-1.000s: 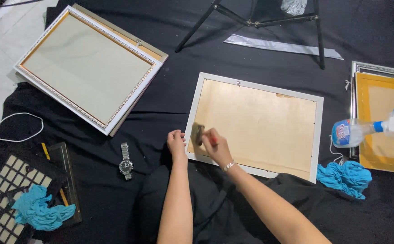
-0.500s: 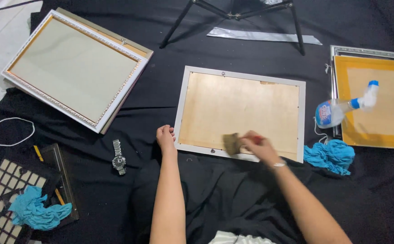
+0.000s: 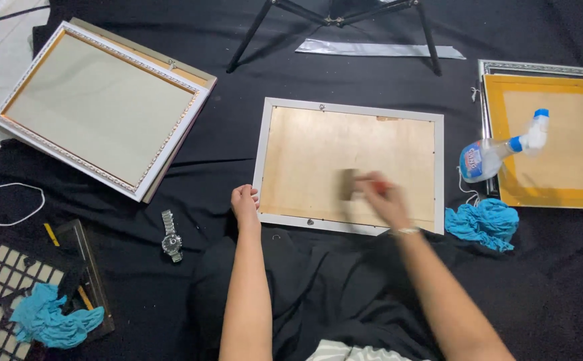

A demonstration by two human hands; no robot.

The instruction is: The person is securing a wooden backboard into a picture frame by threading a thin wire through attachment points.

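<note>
A white picture frame (image 3: 349, 107) lies face down on black cloth, its brown backing board showing. My right hand (image 3: 385, 199) grips a small brush (image 3: 349, 184) with a red handle and holds it on the board's lower middle; hand and brush are blurred by motion. My left hand (image 3: 245, 202) rests with curled fingers against the frame's lower left corner.
Two stacked frames (image 3: 97, 107) lie at the upper left. A yellow-edged frame (image 3: 559, 144) lies at the right with a spray bottle (image 3: 499, 150) on its edge. A blue rag (image 3: 482, 222), a wristwatch (image 3: 171, 237), tripod legs (image 3: 338, 27) and a grid tray (image 3: 10, 287) surround the work.
My right hand has swept the brush from the board's left edge rightward along the bottom, then back up toward the middle. My left hand has stayed at the lower left corner.
</note>
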